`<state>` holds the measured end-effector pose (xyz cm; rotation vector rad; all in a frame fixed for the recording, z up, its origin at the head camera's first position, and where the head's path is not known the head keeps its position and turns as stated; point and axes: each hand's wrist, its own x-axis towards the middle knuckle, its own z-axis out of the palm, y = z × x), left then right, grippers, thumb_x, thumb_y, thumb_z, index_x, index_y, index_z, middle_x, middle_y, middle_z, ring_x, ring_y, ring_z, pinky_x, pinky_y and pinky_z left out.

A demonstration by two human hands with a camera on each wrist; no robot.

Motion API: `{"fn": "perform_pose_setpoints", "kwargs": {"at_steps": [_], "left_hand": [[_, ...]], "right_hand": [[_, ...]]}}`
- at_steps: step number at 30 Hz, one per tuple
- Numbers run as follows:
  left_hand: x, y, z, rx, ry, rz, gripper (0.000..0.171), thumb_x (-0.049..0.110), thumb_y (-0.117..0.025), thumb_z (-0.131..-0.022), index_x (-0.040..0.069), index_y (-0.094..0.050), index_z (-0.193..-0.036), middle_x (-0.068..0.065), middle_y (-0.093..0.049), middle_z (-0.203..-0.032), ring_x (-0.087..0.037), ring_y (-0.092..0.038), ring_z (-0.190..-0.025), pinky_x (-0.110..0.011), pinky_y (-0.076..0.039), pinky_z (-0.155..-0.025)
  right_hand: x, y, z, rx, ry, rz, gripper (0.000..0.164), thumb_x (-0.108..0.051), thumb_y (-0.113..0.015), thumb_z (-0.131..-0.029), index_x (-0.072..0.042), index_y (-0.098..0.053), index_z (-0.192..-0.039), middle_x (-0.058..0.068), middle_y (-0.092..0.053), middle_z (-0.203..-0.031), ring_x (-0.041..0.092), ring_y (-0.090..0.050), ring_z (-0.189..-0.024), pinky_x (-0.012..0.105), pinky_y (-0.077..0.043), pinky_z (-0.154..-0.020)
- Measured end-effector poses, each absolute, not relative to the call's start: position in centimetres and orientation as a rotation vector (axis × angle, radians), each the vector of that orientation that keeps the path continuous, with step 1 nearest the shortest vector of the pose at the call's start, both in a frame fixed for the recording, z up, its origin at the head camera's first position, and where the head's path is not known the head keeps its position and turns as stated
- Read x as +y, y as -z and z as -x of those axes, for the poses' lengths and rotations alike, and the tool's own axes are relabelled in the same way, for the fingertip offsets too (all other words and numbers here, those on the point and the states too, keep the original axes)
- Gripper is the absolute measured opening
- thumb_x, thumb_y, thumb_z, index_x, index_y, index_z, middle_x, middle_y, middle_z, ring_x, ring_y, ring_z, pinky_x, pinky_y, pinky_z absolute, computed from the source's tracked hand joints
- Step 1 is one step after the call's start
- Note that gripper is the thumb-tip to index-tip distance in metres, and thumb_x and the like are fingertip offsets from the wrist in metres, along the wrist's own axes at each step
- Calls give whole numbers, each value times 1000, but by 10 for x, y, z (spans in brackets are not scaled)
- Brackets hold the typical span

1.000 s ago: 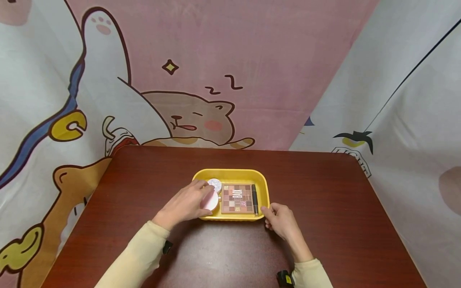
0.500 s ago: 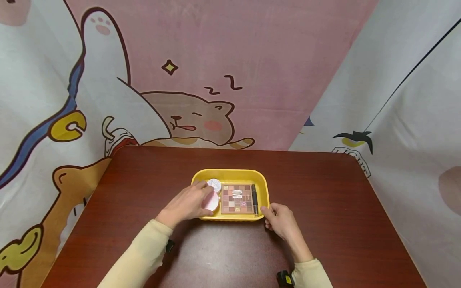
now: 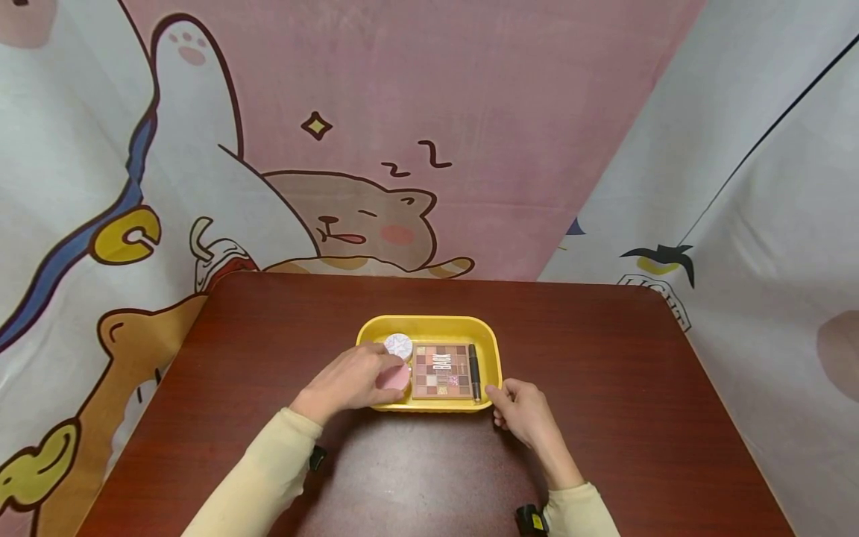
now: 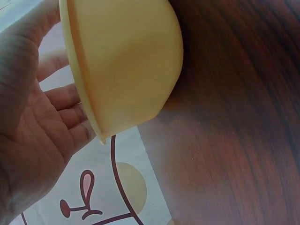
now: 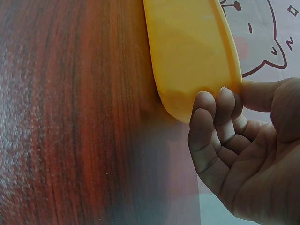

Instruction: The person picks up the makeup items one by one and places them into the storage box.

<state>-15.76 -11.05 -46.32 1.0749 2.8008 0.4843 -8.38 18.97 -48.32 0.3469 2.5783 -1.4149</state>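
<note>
A yellow tray [image 3: 436, 322] lies on the table. In the head view my left hand [image 3: 347, 378] reaches over the tray's left end, thumb and fingers around the edges of a round pink compact [image 3: 394, 378]. Just behind that sits a small round white lidded case [image 3: 399, 346] with a patterned top. An eyeshadow palette [image 3: 441, 371] fills the middle, a black pen [image 3: 474, 371] upright along its right side. My right hand [image 3: 526, 409] pinches the tray's front right corner. The right wrist view shows its thumb over the rim, fingertips against the outer wall. The tray wall hides the compact in the left wrist view.
The dark red-brown wooden table [image 3: 604, 358] extends around the tray on all sides. Behind it hangs a cloth backdrop [image 3: 510, 134] printed with cartoon animals. Both forearms wear pale yellow sleeves [image 3: 258, 477] with small black devices near the wrists.
The pink compact has tilted and looks a deeper pink, shifting slightly right. My left fingers have drawn down toward it, showing more of the white case. The right hand stays at the tray corner.
</note>
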Motion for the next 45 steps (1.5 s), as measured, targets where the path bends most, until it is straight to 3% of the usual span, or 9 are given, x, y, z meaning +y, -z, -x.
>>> {"fn": "perform_pose_setpoints", "kwargs": {"at_steps": [8,17,26,35,45], "left_hand": [[-109,462,156,2755,-507,-1046,40,47,-77,-90,18,-78,-118,4,-64,-93,-12,-52,-81,-27,-45,-69],[-108,461,156,2729,-511,-1027,31,48,-77,-90,20,-78,-104,7,-56,-81,-11,-51,-74,-26,-42,-61],[-107,459,156,2722,-436,-995,39,50,-78,-90,20,-78,-115,6,-56,-85,-12,-50,-78,-26,-43,-63],[-101,462,160,2752,-392,-955,51,49,-86,-81,16,-75,-119,1,-57,-94,-14,-50,-81,-27,-45,-66],[-97,468,160,2812,-370,-960,57,47,-93,-73,12,-73,-114,-2,-56,-98,-14,-49,-82,-27,-46,-66]], "right_hand": [[190,483,83,2577,1423,-342,37,-20,-66,-102,-6,-54,-70,3,-58,-60,16,-57,-54,26,-49,-51],[190,484,84,2583,1416,-333,36,-20,-66,-102,-6,-55,-70,2,-58,-59,15,-56,-53,26,-47,-50],[190,484,83,2586,1414,-330,37,-21,-66,-103,-6,-55,-71,3,-58,-60,15,-57,-54,26,-48,-51],[189,484,83,2592,1414,-325,37,-21,-65,-103,-6,-55,-71,3,-59,-60,15,-57,-54,26,-49,-51],[190,485,84,2584,1408,-334,36,-20,-64,-103,-7,-55,-71,3,-57,-59,16,-57,-54,27,-48,-51]]}}
